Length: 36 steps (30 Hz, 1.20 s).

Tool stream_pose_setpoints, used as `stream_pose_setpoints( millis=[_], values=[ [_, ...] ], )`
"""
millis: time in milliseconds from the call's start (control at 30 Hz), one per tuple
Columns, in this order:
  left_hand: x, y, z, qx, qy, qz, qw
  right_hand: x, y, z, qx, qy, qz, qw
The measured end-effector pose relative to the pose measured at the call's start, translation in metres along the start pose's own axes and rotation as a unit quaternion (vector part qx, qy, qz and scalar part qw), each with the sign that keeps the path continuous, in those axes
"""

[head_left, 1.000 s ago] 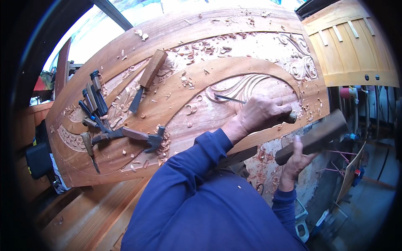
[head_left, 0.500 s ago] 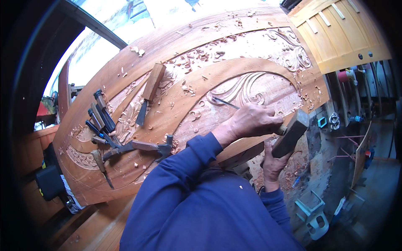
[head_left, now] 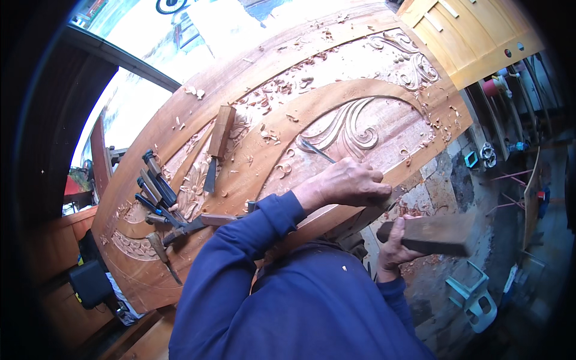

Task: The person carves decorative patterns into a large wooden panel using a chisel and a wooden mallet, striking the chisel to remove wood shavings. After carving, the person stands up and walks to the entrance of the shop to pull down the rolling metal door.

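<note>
My left hand (head_left: 351,182) is closed round a carving chisel, its thin metal blade (head_left: 319,152) slanting onto a scrollwork relief (head_left: 354,135). The scrollwork belongs to a large carved wooden panel (head_left: 273,159). My fingers hide most of the chisel's handle. Lower right of it, past the panel's near edge, my right hand (head_left: 393,247) grips a dark, blocky wooden mallet (head_left: 435,234). The mallet is apart from the chisel, and its outer end is slightly blurred.
On the panel's left lie a wide wooden-handled chisel (head_left: 221,135), several more carving tools (head_left: 157,183) and a short-handled tool (head_left: 159,249). Curled shavings (head_left: 270,135) are scattered about. A pale blue plastic stool (head_left: 474,297) stands on the floor at right, beneath leaning boards (head_left: 495,111).
The mallet has swung away from the chisel's handle end, down and to the right, with my right hand. My left hand keeps the chisel at the scrollwork. The whole view has shifted slightly.
</note>
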State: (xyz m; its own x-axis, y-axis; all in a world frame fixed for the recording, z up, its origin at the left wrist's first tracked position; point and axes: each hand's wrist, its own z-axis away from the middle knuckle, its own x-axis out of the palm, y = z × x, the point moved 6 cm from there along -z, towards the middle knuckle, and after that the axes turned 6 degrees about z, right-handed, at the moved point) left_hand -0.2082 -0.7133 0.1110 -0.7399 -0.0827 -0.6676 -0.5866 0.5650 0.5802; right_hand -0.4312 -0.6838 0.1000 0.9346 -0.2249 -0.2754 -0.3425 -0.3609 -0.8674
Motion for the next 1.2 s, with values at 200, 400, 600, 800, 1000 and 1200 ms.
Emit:
stream_pose_setpoints(
  millis=[200, 400, 600, 800, 1000, 1200],
  values=[
    [-0.009, 0.01, 0.017, 0.089, -0.073, -0.01, 0.993, 0.004, 0.007, 0.027, -0.115, -0.142, 0.17, 0.968],
    [-0.022, 0.016, 0.029, 0.139, -0.094, 0.014, 0.986, -0.001, -0.004, 0.037, -0.117, -0.155, 0.194, 0.961],
    [-0.022, 0.026, 0.047, 0.215, -0.11, 0.002, 0.97, 0.002, -0.007, 0.053, -0.215, -0.029, 0.093, 0.972],
    [-0.022, 0.026, 0.065, 0.248, -0.158, 0.026, 0.955, 0.015, -0.021, 0.057, -0.314, -0.168, 0.107, 0.928],
    [-0.029, 0.026, 0.08, 0.253, -0.259, 0.059, 0.93, 0.027, -0.047, 0.056, -0.383, -0.269, 0.141, 0.872],
    [-0.056, 0.032, 0.08, 0.267, -0.258, 0.05, 0.927, 0.045, -0.052, 0.06, -0.435, -0.313, 0.182, 0.825]
  ],
)
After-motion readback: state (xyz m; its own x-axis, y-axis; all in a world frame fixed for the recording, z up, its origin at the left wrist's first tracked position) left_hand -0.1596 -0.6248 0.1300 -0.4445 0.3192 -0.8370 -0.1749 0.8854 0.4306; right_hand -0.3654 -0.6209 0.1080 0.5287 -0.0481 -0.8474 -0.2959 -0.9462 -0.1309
